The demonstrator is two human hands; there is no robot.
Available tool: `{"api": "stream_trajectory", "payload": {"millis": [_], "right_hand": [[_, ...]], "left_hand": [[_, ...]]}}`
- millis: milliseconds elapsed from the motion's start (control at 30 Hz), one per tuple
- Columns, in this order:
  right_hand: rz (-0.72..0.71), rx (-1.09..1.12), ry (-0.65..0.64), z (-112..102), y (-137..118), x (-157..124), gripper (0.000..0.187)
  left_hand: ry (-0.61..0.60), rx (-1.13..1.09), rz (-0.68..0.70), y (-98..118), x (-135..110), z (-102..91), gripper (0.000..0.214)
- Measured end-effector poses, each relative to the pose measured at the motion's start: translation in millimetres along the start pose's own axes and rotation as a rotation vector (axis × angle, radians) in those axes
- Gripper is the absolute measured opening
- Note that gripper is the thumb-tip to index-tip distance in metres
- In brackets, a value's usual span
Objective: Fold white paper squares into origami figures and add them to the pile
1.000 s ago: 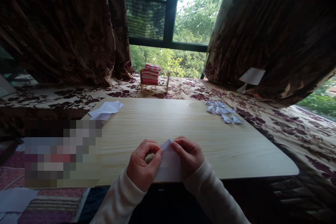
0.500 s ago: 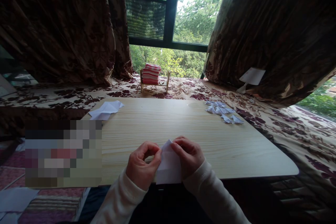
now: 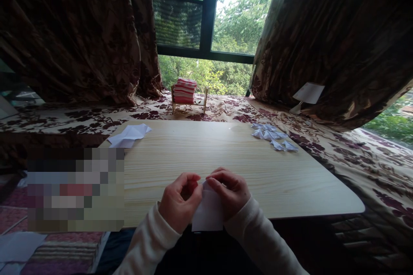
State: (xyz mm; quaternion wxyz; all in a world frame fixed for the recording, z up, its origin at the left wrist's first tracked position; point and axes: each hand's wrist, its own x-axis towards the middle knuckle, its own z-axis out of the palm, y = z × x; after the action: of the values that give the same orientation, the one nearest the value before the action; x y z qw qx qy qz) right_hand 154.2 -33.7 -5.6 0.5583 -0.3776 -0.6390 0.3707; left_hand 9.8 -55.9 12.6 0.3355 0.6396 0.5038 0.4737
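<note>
A small white sheet of paper (image 3: pixel 208 212) sits between both hands at the near edge of the light wooden table (image 3: pixel 226 154). My left hand (image 3: pixel 179 202) pinches its left upper edge with fingers curled. On the other side, my right hand (image 3: pixel 230 191) pinches the top corner, fingertips pressed together. The two hands almost touch above the paper. The sheet's lower edge hangs just past the table's front edge.
Loose white sheets (image 3: pixel 129 134) lie at the table's far left corner. Several small folded paper pieces (image 3: pixel 272 135) are at the far right. A little wooden rack with red striped cloth (image 3: pixel 185 92) stands by the window. Dark patterned curtains hang on both sides.
The paper's raised top corner has come down and is now covered by my fingertips. Both hands have drawn closer together.
</note>
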Motion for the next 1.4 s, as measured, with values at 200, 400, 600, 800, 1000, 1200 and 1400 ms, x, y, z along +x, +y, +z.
{"api": "stream_trajectory", "payload": {"millis": [200, 400, 600, 800, 1000, 1200, 1400], "right_hand": [[-0.085, -0.110, -0.037, -1.8, -10.3, 1.2, 0.011], [-0.078, -0.161, -0.056, 0.9, -17.7, 3.4, 0.019], [0.169, -0.098, 0.090, 9.1, -11.5, 2.0, 0.029], [0.105, -0.098, 0.022, 8.0, -7.9, -0.4, 0.020], [0.003, -0.212, -0.053, 5.5, -7.9, 0.6, 0.020], [0.022, -0.241, -0.031, 6.1, -9.3, -0.5, 0.022], [0.061, -0.191, 0.016, 6.6, -11.5, 0.1, 0.022]], "left_hand": [[-0.103, 0.159, 0.147, -0.4, 2.1, -3.5, 0.022], [-0.108, 0.135, 0.157, -4.2, 0.5, -3.7, 0.022], [-0.002, 0.053, 0.043, -4.8, 1.4, -6.4, 0.021], [0.069, -0.018, -0.026, -4.1, 4.4, -4.8, 0.020], [0.006, -0.065, -0.026, -0.4, 14.3, 5.1, 0.019], [0.098, -0.064, -0.008, -1.8, 13.2, 10.2, 0.020], [0.278, -0.100, -0.054, -0.7, 11.6, 15.1, 0.020]]}}
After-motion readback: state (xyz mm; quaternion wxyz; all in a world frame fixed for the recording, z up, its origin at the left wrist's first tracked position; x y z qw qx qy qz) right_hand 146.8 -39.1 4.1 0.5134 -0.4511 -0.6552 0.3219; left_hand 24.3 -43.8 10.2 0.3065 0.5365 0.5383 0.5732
